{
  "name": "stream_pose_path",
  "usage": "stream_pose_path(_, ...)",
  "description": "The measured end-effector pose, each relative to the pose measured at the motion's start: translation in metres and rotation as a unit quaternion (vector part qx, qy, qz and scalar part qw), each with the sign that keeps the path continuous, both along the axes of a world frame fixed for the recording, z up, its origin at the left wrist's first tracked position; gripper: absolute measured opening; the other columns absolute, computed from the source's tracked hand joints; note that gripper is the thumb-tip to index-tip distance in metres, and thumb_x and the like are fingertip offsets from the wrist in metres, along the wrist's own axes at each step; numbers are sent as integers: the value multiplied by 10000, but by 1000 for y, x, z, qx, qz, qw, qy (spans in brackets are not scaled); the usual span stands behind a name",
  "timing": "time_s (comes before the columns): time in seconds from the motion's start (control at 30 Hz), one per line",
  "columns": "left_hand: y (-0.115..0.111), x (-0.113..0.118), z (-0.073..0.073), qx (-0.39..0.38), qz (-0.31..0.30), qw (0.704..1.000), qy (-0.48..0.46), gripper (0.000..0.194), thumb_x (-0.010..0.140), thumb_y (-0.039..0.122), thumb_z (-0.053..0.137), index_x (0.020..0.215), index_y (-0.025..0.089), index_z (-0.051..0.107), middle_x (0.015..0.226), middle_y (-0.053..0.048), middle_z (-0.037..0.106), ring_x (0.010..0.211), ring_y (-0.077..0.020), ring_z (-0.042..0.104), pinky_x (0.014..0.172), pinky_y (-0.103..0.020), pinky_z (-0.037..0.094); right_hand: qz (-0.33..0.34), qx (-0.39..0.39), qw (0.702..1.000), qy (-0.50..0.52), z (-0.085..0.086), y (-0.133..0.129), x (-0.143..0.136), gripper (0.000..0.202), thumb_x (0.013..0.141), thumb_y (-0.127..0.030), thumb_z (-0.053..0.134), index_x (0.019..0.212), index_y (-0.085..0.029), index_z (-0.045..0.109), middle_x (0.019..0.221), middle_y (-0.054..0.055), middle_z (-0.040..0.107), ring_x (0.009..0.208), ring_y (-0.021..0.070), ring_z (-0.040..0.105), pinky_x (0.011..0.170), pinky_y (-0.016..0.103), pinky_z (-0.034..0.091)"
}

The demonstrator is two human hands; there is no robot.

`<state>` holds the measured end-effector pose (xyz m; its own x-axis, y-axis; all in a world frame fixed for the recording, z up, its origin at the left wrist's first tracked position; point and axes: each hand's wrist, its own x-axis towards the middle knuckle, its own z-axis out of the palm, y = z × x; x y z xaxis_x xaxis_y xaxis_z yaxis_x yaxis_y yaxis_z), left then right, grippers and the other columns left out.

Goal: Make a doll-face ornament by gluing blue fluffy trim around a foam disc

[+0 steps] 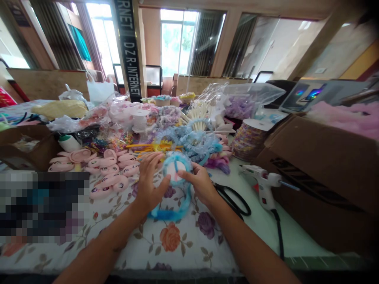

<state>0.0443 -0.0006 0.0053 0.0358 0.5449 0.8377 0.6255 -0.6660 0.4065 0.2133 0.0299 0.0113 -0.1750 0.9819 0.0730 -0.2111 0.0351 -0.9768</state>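
Note:
Just above the flowered tablecloth I hold a round white piece (pixel 169 172) with a fluffy light-blue rim and a blue strip across its middle. My left hand (pixel 151 177) grips its left edge, thumb on the rim and fingers behind. From the right, my right hand (pixel 197 180) pinches it, the thumb pressed on the white face; the fingers behind are partly hidden. A fuzzy blue band (pixel 170 214) curves below the round piece toward my wrists; where it joins, if it does, I cannot tell. Black-handled scissors (pixel 237 200) lie beside my right wrist.
A white glue gun (pixel 263 181) with a black cord leans by a large cardboard box (pixel 322 177) at right. Pink padded pieces with drawn eyes (pixel 109 169) lie at left. Behind are blue ruffled trim (pixel 201 144), a spool (pixel 251 138) and bagged materials. The lower left is pixelated.

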Motion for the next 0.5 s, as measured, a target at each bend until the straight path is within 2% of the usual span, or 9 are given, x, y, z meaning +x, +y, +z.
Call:
stream_pose_path(0.17,2,1,-2,-9,-7,998,59,358,844,265,564,1198,215,558,1230,-93,591,1224,-269,476,1069,-485,354,6,21,1000,-20,-3,-1,2,359,576,-365,852,858,-197,706,810,9,716,738,209,649,691,313,518)
stream_pose_path(0.33,2,4,-2,-26,-13,999,41,348,822,269,591,1166,217,604,1209,-93,600,1210,-264,483,1052,-486,366,3,15,1000,-28,-6,1,5,376,569,-357,859,863,-186,697,797,15,715,717,209,642,688,318,520)
stream_pose_path(0.5,1,2,4,-74,-32,997,20,320,814,286,606,1127,233,648,1226,-94,580,1228,-274,467,1049,-507,359,-7,7,1000,-30,-9,4,7,431,546,-379,869,896,-183,713,823,34,731,751,239,660,722,350,526)
